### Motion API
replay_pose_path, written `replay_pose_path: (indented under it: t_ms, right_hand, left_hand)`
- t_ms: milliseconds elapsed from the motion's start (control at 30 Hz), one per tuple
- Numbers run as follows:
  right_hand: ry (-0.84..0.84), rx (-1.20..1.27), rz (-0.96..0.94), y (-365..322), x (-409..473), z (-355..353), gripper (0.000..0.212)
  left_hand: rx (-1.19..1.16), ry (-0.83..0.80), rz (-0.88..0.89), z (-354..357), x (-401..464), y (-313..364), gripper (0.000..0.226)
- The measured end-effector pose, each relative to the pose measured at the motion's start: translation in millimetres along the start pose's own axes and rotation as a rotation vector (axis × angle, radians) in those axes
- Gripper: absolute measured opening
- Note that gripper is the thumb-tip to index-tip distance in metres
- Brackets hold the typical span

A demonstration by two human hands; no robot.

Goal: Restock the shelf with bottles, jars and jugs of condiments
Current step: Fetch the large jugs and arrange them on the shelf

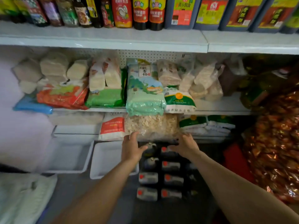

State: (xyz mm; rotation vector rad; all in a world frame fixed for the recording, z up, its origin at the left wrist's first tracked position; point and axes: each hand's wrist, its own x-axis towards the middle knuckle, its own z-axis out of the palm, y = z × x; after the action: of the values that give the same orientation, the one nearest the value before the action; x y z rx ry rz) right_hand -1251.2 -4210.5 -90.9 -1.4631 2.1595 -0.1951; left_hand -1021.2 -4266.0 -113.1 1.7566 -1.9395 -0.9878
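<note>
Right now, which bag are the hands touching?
The clear bag of pale flakes on the low shelf. The left hand and right hand hold its front edge; other bags sit untouched.

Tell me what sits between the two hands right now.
In the head view, the lower edge of a clear bag of pale dried strips spans the gap between the left hand and the right hand; dark red-capped jugs lie below.
</note>
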Motion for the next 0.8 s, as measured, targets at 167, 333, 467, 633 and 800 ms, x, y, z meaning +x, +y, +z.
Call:
replay_pose_path:
  t_ms: [167, 333, 467, 633, 800]
  right_hand:
    - [-0.122, 0.039, 0.037, 29, 1, 72, 0.066]
    - [-0.238, 0.023, 0.098, 58, 5, 176, 0.064]
    - [-0.295, 0.146, 0.184, 75, 12, 255, 0.052]
    - [-0.265, 0.368, 0.377, 107, 30, 365, 0.052]
    - [-0.228, 0.545, 0.516, 140, 43, 468, 0.058]
  left_hand:
    - [0.075, -0.104, -0.045, 39, -1, -54, 0.074]
    - [0.083, -0.196, -0.112, 94, -1, -118, 0.068]
    - [0.049, -0.273, -0.179, 148, -1, -187, 0.065]
    - [-0.022, -0.371, -0.302, 219, -3, -282, 0.072]
    - [-0.109, -0.462, -0.407, 293, 3, -365, 0.079]
